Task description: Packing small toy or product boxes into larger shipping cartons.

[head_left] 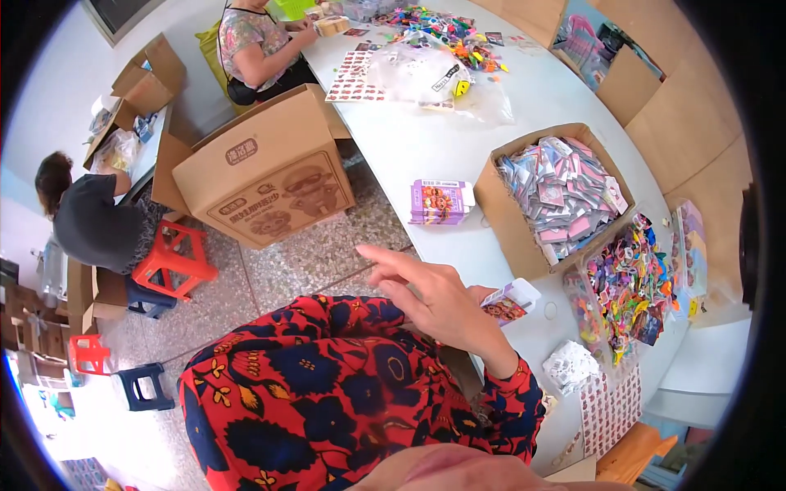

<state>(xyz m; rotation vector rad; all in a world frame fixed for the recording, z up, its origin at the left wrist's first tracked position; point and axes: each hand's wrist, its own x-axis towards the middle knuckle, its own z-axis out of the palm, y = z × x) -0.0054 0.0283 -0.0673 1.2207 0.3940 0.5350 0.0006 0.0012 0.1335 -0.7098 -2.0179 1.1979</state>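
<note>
My right hand (438, 303) is raised in front of my body, its index finger stretched out to the left and nothing visible in it. Behind it, mostly hidden, my left hand (477, 293) grips a small printed carton (508, 303) at the table's edge. The carton's white end flap stands up. Farther along the table lies a purple carton (440, 202) of similar size with a picture on its front. To the right, a large cardboard box (512, 233) is filled with flat grey and pink packets (565, 192).
Right of the box, a clear tub (585, 315) holds small colourful pieces, near a white pile (571, 366) and a sticker sheet (612, 413). A plastic bag (417, 69) lies farther up the white table (381, 143). Left are a big carton (266, 184), stools (176, 258) and two people.
</note>
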